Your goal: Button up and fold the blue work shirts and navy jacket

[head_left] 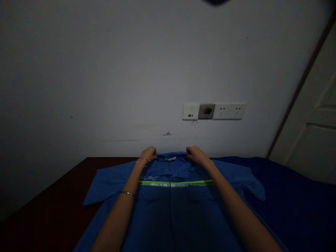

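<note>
A blue shirt (162, 218) lies front up over a dark red surface (44, 199) and a darker blue cloth (296, 199), its long axis running from the collar (172, 154) back toward the person. The left hand (149, 153) pinches the collar's left end, the right hand (195, 154) its right end, fingers closed on the fabric; neither hand is nearer. The sleeves spread out beyond the collar on both sides; the wall (147, 77) rises behind it.
</note>
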### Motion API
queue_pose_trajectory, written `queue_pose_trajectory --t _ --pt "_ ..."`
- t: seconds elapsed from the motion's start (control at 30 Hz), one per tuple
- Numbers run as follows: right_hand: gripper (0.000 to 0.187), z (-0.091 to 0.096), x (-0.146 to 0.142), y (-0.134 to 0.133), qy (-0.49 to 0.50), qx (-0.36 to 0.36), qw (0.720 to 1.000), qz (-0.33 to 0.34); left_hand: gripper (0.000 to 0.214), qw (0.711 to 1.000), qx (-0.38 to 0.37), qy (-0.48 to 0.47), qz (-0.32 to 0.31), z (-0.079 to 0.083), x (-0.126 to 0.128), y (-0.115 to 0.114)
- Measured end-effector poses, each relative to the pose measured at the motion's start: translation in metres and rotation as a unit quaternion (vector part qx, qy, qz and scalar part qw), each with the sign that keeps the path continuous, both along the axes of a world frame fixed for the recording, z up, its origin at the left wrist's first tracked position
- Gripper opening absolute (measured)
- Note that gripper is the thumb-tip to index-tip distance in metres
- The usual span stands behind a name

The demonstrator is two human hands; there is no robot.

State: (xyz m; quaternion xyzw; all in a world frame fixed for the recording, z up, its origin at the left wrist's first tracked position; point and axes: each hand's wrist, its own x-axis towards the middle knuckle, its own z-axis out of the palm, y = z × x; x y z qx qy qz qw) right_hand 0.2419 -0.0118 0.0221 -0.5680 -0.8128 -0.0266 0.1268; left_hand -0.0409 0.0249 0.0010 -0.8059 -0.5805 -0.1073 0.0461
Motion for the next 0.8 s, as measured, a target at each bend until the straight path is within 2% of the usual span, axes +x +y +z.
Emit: queue_pose_trajectory --t 0.17,0.33,0.53,0.63,0.8 --pt "0.016 0.002 0.006 0.006 0.025 0.011 0.999 0.026 0.012 1.0 0.02 -0.022 -0.001 0.006 -0.002 0.001" --pt "0.02 0.009 0.01 0.005 0.039 0.008 0.998 0.047 0.017 0.999 0.013 -0.045 -0.021 0.024 -0.008 0.0" --pt "0.03 0.017 0.009 -0.003 0.01 0.03 0.999 0.025 0.019 0.998 -0.031 -0.052 -0.034 0.044 -0.007 -0.011" --pt "0.034 0.016 0.007 -0.007 -0.008 0.037 0.999 0.005 0.022 0.997 -0.039 -0.055 -0.039 0.048 -0.004 -0.015" --pt "0.034 0.021 -0.004 -0.017 -0.01 0.053 0.998 -0.025 0.023 0.998 0.006 -0.05 -0.037 0.046 0.001 -0.016"
